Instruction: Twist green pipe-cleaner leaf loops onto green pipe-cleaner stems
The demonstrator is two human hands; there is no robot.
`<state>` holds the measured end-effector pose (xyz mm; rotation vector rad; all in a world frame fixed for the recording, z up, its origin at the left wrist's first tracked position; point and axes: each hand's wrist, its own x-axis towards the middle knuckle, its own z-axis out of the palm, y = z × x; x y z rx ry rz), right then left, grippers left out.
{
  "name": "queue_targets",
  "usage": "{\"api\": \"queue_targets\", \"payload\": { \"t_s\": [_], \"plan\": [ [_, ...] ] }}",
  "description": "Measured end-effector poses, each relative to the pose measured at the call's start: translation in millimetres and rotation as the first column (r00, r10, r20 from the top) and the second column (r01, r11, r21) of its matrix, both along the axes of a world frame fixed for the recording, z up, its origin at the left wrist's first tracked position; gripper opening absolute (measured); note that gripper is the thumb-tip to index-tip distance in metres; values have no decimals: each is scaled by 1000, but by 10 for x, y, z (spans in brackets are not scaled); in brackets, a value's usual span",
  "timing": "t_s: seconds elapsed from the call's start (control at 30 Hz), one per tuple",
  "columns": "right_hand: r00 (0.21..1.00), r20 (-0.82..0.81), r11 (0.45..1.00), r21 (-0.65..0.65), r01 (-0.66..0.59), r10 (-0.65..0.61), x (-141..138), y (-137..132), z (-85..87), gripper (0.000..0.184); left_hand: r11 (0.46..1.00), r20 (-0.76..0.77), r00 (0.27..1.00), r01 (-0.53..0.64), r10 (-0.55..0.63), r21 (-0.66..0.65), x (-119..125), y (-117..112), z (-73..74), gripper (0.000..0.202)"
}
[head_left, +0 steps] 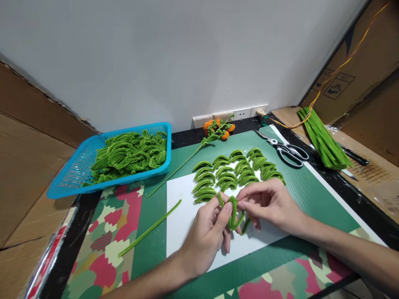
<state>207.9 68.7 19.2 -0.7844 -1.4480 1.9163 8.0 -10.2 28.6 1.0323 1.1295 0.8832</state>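
Between my two hands is a green pipe cleaner [233,214], bent into loops. My left hand [209,232] pinches it between thumb and fingers, and part of it passes behind those fingers. From the other side, my right hand [270,202] grips it near the top with thumb and forefinger. Just beyond my hands, several rows of curved green pipe-cleaner pieces [226,171] lie on a white sheet [179,207]. To the left, a single straight green pipe cleaner [149,228] rests across the mat and the sheet's edge.
A blue basket [77,189] of bent green pieces stands at the left. An orange flower stem [215,135] lies behind the sheet. Scissors [285,149], a bundle of straight green pipe cleaners [324,139] and a black-handled knife [357,157] are at the right. A yellow cord [349,58] hangs to the socket.
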Motion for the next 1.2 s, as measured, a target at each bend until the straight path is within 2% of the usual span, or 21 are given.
{"api": "queue_targets", "payload": {
  "t_s": [0.2, 0.33, 0.4, 0.63, 0.77, 0.9, 1.03, 1.2],
  "plan": [
    [998, 61, 974, 223, -34, 21, 6, -6, 59, 13, 1000, 19, 999, -28, 28, 11, 8, 14, 24, 38],
    [998, 52, 945, 328, 2, -20, 1, -13, 78, 12, 1000, 39, 999, -24, 24, 2, 12, 21, 34, 39],
    [998, 51, 945, 327, 11, -29, 2, -24, 74, 13, 1000, 39, 999, -10, 10, 1, 12, 22, 30, 39],
    [1000, -4, 985, 172, 27, -26, -26, -31, 12, 10, 999, -78, 997, 27, -25, 23, 10, 13, 7, 38],
    [998, -18, 983, 171, 68, -66, -52, -13, -1, 10, 999, -145, 989, 34, -28, 41, 8, 13, -12, 39],
    [999, 24, 977, 212, 37, -43, -60, 1, 53, 12, 999, -106, 994, 24, -21, 30, -1, 17, -24, 42],
    [993, 84, 925, 376, 50, -88, -54, -1, 88, 17, 999, -110, 994, 10, -6, 32, -7, 35, -41, 36],
    [981, 128, 820, 570, 49, -147, -39, -31, 49, 17, 998, -173, 985, 33, -22, 59, 0, 51, -63, 34]
  ]
}}
